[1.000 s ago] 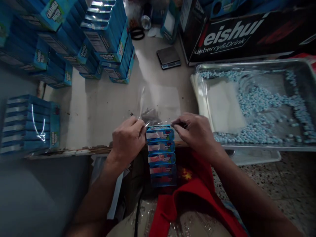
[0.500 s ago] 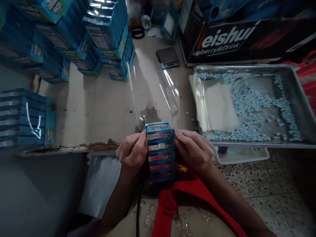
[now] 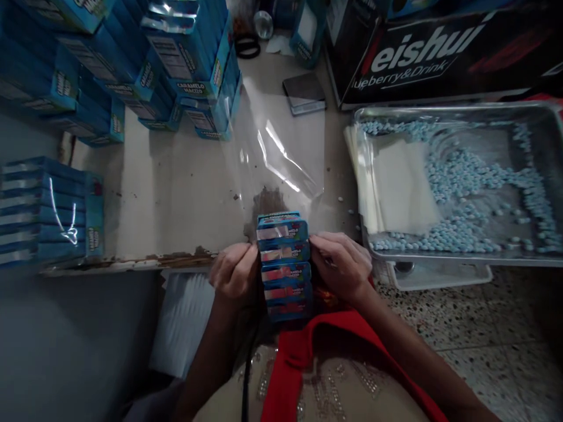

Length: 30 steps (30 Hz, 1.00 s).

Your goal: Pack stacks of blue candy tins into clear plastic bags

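A row of small blue candy boxes, packed together, stands between my hands near the table's front edge and against my body. A clear plastic bag stretches from their far end across the tabletop, its open end around the front of the pack. My left hand is closed in a pinch at the pack's left side, on the bag's edge. At the right side my right hand pinches the opposite edge. The fingertips are partly hidden, and the thin film is hard to see there.
Wrapped packs of the same blue boxes are stacked at the back left; another pack lies at the left edge. To the right, a metal tray holds pale blue candies and cream sheets. A small scale sits behind.
The bag's far part has shifted and creased differently on the table. Both hands stay at the pack's sides, and the view has moved slightly.
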### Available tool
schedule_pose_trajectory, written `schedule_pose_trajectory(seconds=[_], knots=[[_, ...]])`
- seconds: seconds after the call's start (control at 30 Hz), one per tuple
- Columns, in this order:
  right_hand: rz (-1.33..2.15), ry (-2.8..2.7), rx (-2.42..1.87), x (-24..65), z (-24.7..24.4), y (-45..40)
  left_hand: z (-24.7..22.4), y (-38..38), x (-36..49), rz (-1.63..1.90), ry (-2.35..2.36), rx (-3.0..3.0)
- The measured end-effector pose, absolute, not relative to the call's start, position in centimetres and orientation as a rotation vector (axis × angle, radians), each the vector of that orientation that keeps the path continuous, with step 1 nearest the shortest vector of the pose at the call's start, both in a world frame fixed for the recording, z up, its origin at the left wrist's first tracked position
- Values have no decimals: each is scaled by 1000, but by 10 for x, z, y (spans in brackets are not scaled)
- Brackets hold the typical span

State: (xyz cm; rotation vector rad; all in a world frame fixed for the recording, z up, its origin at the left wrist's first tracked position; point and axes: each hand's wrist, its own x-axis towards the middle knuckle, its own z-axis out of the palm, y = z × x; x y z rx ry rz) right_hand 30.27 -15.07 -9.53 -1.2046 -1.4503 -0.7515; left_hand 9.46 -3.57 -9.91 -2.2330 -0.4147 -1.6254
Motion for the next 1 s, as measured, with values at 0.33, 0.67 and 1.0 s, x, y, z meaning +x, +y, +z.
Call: schedule_pose_trajectory(seconds=[0.33,0.67,1.0], knots=[[-546,-1367,-1179,308,-105,-127,-93,-10,108,-1298,-714,-2402],[-532,-1664,-1076,312,-134,-169,-102,-38,77,-1058,-363,-2572],[-26,-1850,-1094,320,-198,-246,-163,-118,37,-926,-661,-3328]])
